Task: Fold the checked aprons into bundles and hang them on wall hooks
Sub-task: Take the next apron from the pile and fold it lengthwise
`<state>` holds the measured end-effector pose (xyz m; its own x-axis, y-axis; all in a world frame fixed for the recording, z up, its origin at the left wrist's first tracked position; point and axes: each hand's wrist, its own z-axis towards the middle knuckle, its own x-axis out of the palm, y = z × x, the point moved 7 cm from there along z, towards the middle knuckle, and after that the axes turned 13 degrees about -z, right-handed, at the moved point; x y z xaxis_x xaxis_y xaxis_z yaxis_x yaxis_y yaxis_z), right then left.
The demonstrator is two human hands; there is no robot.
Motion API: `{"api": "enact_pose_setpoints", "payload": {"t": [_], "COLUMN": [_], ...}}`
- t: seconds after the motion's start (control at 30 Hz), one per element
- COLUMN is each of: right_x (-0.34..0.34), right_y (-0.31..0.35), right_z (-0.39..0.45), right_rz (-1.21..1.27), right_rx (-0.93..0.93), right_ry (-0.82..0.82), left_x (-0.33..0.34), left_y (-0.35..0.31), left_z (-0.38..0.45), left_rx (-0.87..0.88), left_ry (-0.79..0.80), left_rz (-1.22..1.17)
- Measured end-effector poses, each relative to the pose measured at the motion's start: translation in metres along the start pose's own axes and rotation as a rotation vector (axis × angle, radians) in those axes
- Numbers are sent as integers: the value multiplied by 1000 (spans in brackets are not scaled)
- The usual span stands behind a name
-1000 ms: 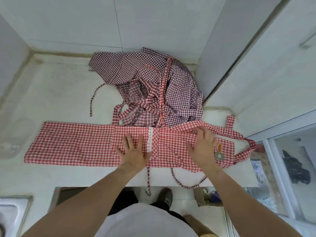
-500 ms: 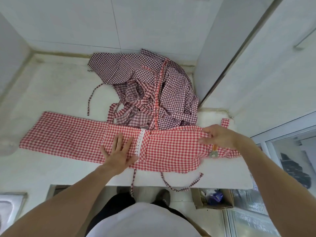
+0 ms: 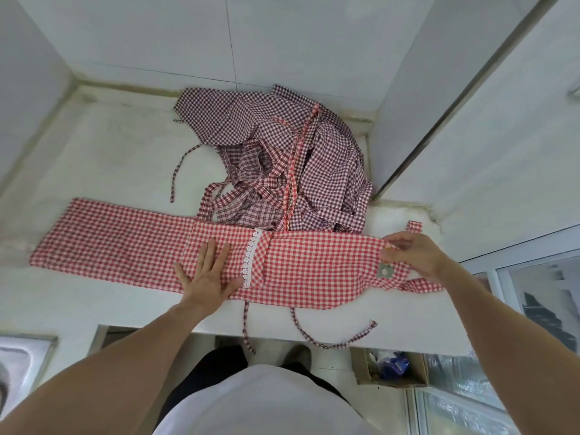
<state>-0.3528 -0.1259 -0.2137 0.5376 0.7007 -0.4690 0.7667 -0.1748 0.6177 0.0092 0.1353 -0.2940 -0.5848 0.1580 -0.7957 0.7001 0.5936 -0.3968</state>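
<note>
torso: white top (image 3: 263,403) | arms: bare – no sleeves visible | legs: dark trousers (image 3: 216,362), apparently

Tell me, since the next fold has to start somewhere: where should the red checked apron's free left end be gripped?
Pinch the two corners of the red checked apron at its far-left edge, coming from the left. That end lies flat and uncovered on the counter, while the left hand pins the middle.

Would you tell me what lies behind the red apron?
Behind the red apron lies a crumpled heap of darker checked aprons; its near edge and some straps are covered by the apron.
</note>
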Motion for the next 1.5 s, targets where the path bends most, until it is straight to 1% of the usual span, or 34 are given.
{"api": "enact_pose_setpoints", "payload": {"t": [0.07, 0.1, 0.13, 0.17, 0.27, 0.3, 0.4, 0.43, 0.5, 0.63, 0.73, 0.8, 0.9, 1.0, 1.07, 1.2, 1.27, 1.3, 1.33, 1.43, 1.47, 1.5], "right_x": [7, 13, 18, 21, 20, 23, 43, 47, 52, 42, 28, 21, 11, -11, -27, -62, -82, -90, -96, -109, -111, -112], "right_y": [-17, -22, -25, -30, -50, -52, -45, -43, -38, -45, -57, -67, -76, -84, -91, -108, -119, -124, -126, -131, -132, -134], "right_z": [-2, -6, -11, -13, -15, -17, -29, -32, -35, -39, -43, -44, -45, -49, -52, -69, -76, -78, -80, -92, -95, -95], "right_rz": [124, 143, 127, 111, 169, 119, -115, -137, -150, -71, 92, 101, 26, -64, -175, -479, -589, -597, -539, -125, -44, -41], "right_rx": [57, 68, 69, 62, 36, 7, -53, -73, -108, -148, -72, -26, 32, 84, 102, 113, 98, 78, 54, 43, 51, 73], "right_ry": [116, 186, 222, 208, 2, -26, 5, 2, -12, -9, 39, 70, 67, -21, -47, 5, -78, -165, -267, -592, -682, -749], "left_x": [-1, -1, -2, -2, -4, -6, -12, -9, 2, 13, 12, 12, 13, 12, 11, 12, 12, 12, 12, 11, 11, 10], "left_y": [2, 1, 0, -1, -12, -18, -39, -47, -54, -54, -48, -45, -44, -43, -41, -40, -41, -42, -42, -45, -46, -46], "left_z": [3, 3, 2, 2, 3, 3, 1, -1, -2, 6, 9, 8, 6, 6, 6, 6, 5, 5, 4, 4, 3, 3], "left_rx": [-11, -21, -33, -48, -96, -117, -109, -86, -79, -167, -166, -164, -172, -181, -185, -202, -210, -218, -229, -254, -256, -258], "left_ry": [11, 14, 13, 11, 24, 17, -104, -113, -65, 49, 86, 102, 124, 139, 142, 153, 156, 158, 160, 169, 176, 184], "left_rz": [2, 3, 1, -4, -3, 9, 22, 14, 29, 87, 67, 79, 81, 82, 79, 67, 69, 72, 74, 78, 71, 62]}}
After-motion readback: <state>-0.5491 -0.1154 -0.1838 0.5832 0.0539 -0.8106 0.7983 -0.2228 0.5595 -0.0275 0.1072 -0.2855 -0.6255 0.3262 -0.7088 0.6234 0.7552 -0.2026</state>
